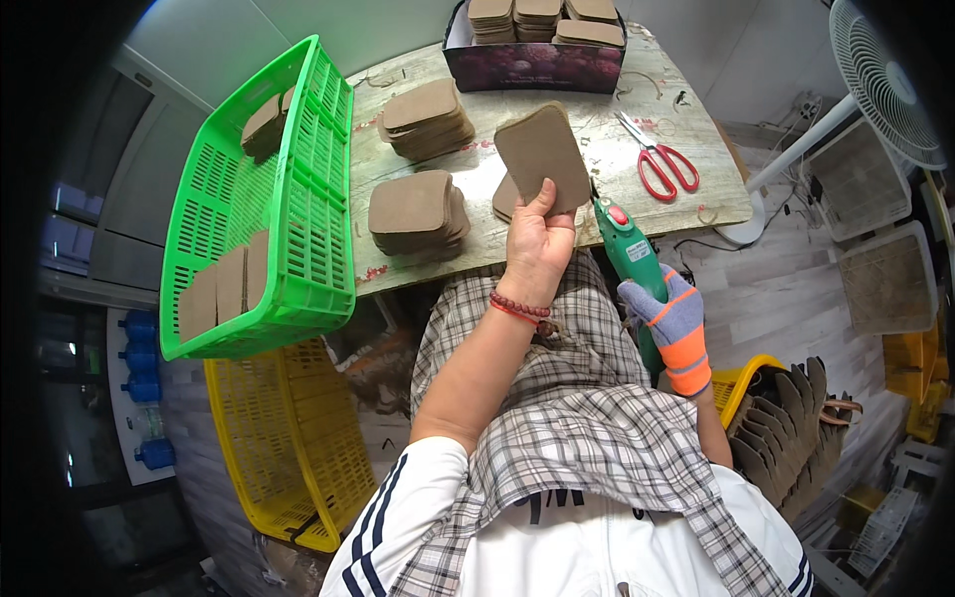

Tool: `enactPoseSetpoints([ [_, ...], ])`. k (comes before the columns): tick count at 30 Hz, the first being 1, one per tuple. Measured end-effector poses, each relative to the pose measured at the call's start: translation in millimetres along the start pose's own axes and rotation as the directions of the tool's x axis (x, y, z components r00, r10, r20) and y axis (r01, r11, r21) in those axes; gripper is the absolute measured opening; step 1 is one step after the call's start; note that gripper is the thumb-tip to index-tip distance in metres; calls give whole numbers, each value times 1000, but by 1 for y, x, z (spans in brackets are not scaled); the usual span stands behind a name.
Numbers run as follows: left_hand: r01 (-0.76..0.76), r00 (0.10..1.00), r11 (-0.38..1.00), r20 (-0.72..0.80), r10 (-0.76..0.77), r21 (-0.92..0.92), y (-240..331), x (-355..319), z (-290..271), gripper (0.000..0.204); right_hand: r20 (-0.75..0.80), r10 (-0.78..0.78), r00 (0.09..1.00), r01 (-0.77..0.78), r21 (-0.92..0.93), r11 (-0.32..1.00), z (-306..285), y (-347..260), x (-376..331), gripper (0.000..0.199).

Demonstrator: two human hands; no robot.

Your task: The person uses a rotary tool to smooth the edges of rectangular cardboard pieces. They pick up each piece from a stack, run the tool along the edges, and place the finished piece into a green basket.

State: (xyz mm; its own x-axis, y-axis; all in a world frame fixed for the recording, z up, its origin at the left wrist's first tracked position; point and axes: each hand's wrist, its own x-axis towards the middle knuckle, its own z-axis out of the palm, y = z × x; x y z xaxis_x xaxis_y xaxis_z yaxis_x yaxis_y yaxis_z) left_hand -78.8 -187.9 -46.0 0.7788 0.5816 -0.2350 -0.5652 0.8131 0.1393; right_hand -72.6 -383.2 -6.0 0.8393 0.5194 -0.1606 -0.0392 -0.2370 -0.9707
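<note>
My left hand (pixel 540 239), bare with a red bead bracelet at the wrist, pinches a brown rounded-corner pad (pixel 545 149) by its lower edge, thumb on top. In an orange and grey glove, my right hand (pixel 681 333) grips a green handheld electric cutter (pixel 634 251) with a red button. The cutter's tip is close to the pad's right edge; whether they touch I cannot tell. Partly hidden behind the held pad lies another brown pad (pixel 504 201). Two stacks of similar pads, a far one (pixel 426 111) and a near one (pixel 413 206), stand to the left.
Red-handled scissors (pixel 665 170) lie on the worn table (pixel 607 149) at right. A dark box (pixel 532 70) of pads stands at the back. A green basket (pixel 320 179) holds pads at left. Yellow crates (pixel 288 438) flank my lap; a white fan (pixel 875 85) stands right.
</note>
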Motion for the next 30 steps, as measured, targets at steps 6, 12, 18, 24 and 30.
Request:
enactPoseSetpoints([
  [6,62,998,995,-38,-59,78,-15,-18,-14,39,-27,41,999,-37,109,993,-3,-6,4,28],
  [12,76,997,954,3,-80,291,-9,-28,-36,37,-25,39,999,-36,127,991,-13,-10,9,23],
  [18,-74,991,805,137,-9,588,34,-31,-32,24,72,65,995,-66,17,998,-26,-16,4,21],
  [24,-118,970,562,216,-110,819,86,-29,-19,25,188,34,982,-9,-131,991,-33,-18,-2,25],
  [30,62,955,464,82,-284,884,105,-33,-14,31,242,50,969,-29,-90,996,-28,-16,-5,34],
])
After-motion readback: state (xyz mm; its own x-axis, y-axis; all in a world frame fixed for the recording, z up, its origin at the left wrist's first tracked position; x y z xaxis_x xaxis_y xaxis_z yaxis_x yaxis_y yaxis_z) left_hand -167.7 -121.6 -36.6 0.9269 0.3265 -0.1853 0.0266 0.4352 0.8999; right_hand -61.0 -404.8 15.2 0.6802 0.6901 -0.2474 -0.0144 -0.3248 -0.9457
